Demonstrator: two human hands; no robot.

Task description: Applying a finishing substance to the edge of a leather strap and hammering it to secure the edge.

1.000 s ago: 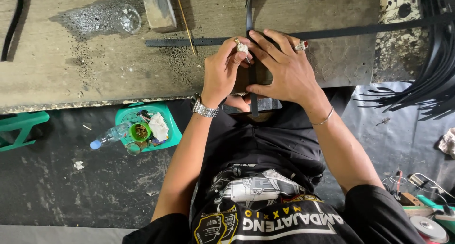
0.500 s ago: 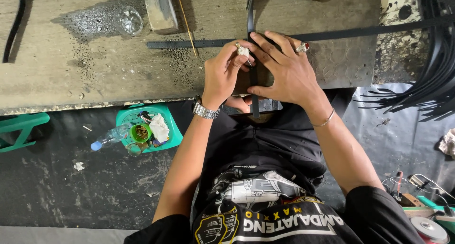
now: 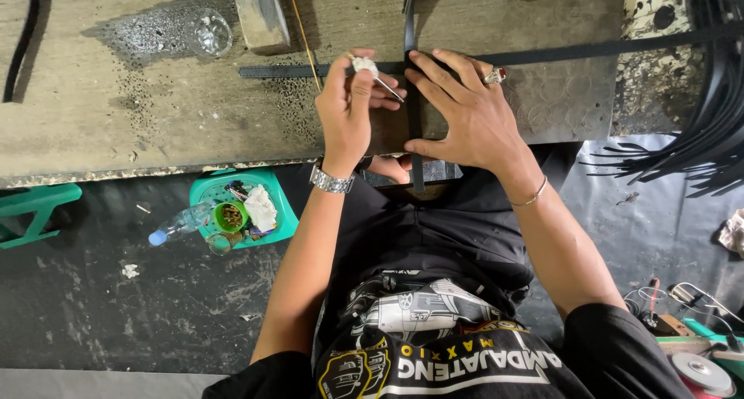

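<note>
I see the black strap [image 3: 414,128] crossing the worktop's [image 3: 155,128] near edge, hanging just over it; bare wood lies open toward the left; my left hand [image 3: 346,112] pinches a thin tool [image 3: 377,77] beside it; my right hand [image 3: 469,108] presses flat, fingers spread, on the strap.

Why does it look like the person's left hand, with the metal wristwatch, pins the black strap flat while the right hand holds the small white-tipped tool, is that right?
Not quite: the head view shows the hands swapped. The left hand, with the metal wristwatch, holds the small white-tipped tool; the ringed right hand pins the black strap flat.
</note>
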